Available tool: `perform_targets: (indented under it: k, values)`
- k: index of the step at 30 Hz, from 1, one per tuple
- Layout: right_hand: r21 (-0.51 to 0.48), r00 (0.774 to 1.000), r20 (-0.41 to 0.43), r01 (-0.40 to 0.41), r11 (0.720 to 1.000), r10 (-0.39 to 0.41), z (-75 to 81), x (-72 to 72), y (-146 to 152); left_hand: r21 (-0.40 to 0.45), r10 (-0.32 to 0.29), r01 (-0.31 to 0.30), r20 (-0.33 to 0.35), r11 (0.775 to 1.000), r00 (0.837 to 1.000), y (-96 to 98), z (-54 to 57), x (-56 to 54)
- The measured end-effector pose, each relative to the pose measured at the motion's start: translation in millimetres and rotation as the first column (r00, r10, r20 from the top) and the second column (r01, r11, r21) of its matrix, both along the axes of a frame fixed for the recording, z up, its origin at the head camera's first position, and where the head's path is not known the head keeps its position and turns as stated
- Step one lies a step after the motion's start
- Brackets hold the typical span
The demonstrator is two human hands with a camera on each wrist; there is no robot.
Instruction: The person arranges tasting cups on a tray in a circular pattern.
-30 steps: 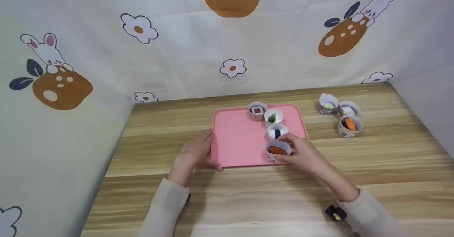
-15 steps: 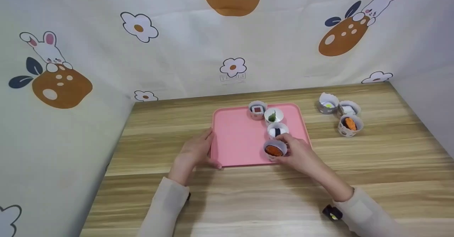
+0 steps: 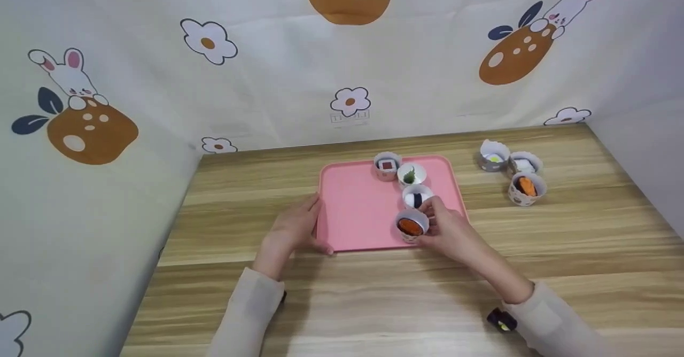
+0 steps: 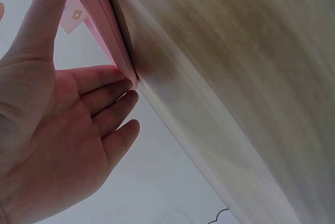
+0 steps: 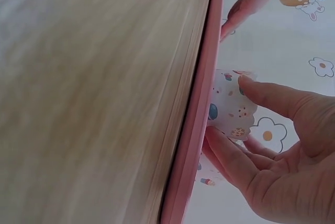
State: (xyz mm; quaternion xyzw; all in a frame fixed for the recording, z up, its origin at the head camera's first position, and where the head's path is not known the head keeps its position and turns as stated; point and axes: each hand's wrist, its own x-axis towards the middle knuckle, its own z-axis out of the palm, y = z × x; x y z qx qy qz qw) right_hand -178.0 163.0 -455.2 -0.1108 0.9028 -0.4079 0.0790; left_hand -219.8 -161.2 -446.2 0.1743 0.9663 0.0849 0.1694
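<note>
Left hand (image 3: 294, 229) spread wide, right hand (image 3: 448, 231) in a pinch

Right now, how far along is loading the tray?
Apparently done: three cups on the pink tray. In hand: the right hand holds a fourth cup by the tray's near edge; the left hand touches its left side. Probably left: three more cups on the table.

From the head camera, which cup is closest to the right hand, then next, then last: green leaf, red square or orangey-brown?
1. Orangey-brown cup: in the right hand, at the front.
2. Green leaf cup: farther back on the tray.
3. Red-square cup: back edge, left of the leaf cup.
</note>
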Motion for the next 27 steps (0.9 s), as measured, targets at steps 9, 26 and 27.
perform_targets:
  k: [9,26,27]
  values:
    - [0.0,1.0,-0.003,-0.012,1.0,0.012,-0.8,-1.5,2,-0.012,-0.012,0.012,-0.016,1.0,1.0,-0.5,-0.8,-0.6]
    - [-0.071,0.999,0.036,0.017,0.997,-0.015,6.0,0.8,21,-0.044,-0.02,0.02,-0.005,0.999,1.0,0.3,-0.8,-0.9]
    - [-0.073,0.999,0.032,0.02,0.997,-0.017,6.8,0.8,22,-0.04,-0.019,0.019,-0.005,0.999,1.0,0.2,-1.0,-0.9]
